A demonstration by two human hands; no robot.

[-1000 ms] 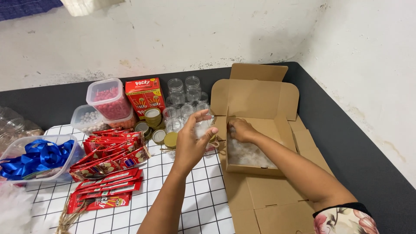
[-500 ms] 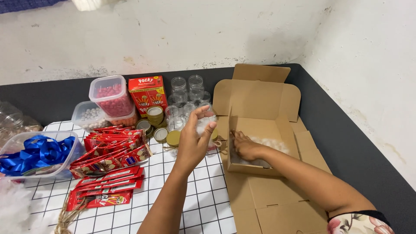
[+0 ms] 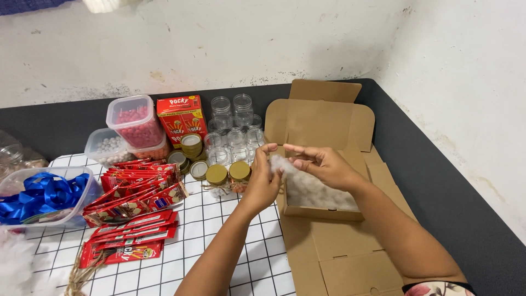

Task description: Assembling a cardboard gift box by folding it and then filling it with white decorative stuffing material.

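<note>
Above the open cardboard box (image 3: 323,211), both hands, left hand (image 3: 262,183) and right hand (image 3: 323,164), pinch a tuft of white stuffing (image 3: 278,163), each grip narrow; teasing it apart seems underway.

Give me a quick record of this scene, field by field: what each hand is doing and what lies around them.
Left hand: pinches one end of a tuft of white fluffy filling
Right hand: pinches the other end of the tuft, above the box
Cardboard box: open, lid flaps up, more white filling inside
Jars with gold lids: two, just left of the hands
Empty clear jars: clustered behind them
Red snack packets: piled on the checked cloth
Blue ribbon: in a clear tub, far left
</note>
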